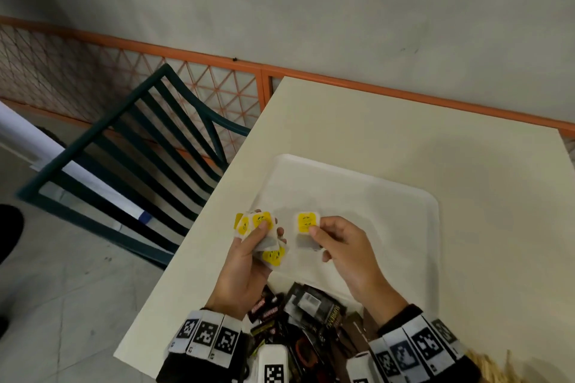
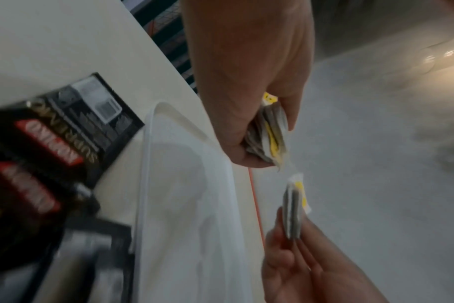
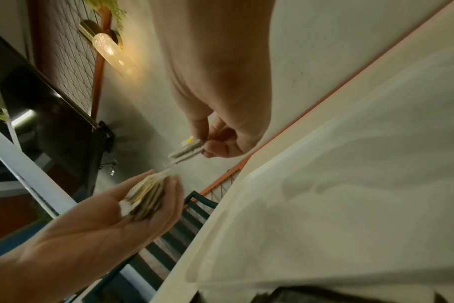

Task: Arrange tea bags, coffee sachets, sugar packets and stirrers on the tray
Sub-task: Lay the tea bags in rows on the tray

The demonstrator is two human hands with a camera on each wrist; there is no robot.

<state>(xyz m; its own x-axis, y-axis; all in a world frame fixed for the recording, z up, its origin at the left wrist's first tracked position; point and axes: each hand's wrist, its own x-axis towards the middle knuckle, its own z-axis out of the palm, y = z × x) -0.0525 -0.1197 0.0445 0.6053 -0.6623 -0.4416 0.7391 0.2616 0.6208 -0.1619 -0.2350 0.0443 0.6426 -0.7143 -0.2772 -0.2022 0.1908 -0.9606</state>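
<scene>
Over the white tray [image 1: 404, 205] on the desk [image 1: 389, 121], the left hand [image 1: 249, 261] clutches a loose fan of tea bags [image 1: 261, 227] while the right hand [image 1: 345, 246] pinches a single tea bag [image 1: 307, 228], and that slack bundle looks liable to slip and scatter.

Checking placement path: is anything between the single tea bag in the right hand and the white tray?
Nothing visible. The right hand pinches the tea bag above the bare white tray; the dark sachets lie at the tray's near edge, out of the way.
</scene>
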